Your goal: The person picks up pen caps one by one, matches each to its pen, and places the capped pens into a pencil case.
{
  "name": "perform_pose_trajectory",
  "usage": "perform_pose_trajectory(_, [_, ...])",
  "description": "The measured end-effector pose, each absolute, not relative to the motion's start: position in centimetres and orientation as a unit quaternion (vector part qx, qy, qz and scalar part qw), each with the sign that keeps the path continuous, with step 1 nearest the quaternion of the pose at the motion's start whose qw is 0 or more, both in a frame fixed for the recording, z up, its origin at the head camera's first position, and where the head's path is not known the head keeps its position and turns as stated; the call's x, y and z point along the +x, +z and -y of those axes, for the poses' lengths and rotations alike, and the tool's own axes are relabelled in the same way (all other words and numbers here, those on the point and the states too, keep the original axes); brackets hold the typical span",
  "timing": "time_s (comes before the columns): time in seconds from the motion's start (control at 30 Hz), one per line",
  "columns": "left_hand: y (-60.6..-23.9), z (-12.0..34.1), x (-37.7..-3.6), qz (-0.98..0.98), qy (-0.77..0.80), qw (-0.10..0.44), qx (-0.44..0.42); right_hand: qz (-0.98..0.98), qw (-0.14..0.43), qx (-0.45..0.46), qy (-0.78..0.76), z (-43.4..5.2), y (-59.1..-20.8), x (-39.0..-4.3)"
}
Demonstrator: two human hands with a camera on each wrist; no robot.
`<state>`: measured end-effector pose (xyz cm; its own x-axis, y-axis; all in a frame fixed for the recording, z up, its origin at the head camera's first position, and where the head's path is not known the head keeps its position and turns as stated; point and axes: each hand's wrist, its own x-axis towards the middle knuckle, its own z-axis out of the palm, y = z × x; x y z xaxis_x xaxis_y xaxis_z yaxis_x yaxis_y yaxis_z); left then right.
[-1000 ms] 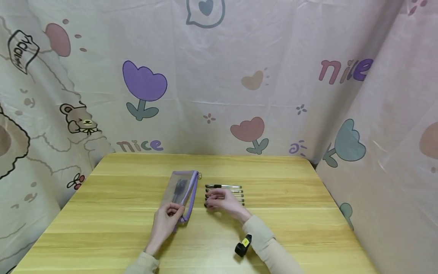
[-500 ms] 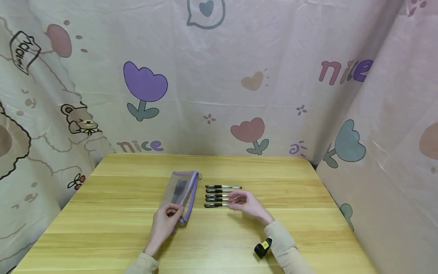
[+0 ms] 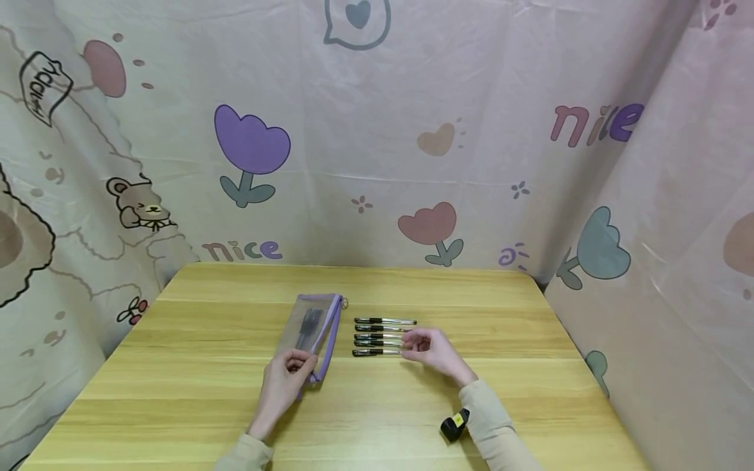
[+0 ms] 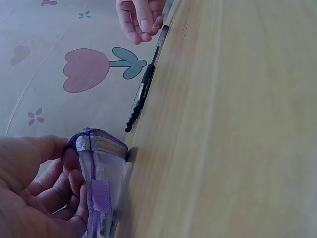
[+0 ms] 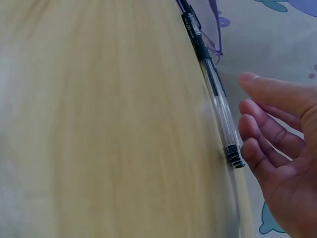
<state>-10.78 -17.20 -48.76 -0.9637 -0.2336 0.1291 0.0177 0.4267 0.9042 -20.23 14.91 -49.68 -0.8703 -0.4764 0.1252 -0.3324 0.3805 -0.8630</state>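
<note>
Spanning the frame's top and sides: printed curtain reading "nice". Filling the lower centre: wooden tabletop. Gripping the purple mesh pouch at its near end: left hand. Hovering, fingers loosely curled and holding nothing, just right of four pens: right hand.

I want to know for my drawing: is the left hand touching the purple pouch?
Touching. The left wrist view shows the left hand with fingers curled round the pouch's edge.
</note>
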Motion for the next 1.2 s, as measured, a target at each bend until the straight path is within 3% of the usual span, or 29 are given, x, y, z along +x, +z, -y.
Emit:
perform_pose_trajectory(0.6, [-48.75,17.03,-10.87,0.837,-0.531,0.113,0.067,-0.851,0.077,-0.242,-0.46,-14.94,-49.85,-20.19])
perform_pose_trajectory(1.2, [-48.67,17.06,-10.89,0.842,-0.522,0.117,0.064,-0.866,0.041,-0.232,-0.441,-14.78,-50.57,-20.62])
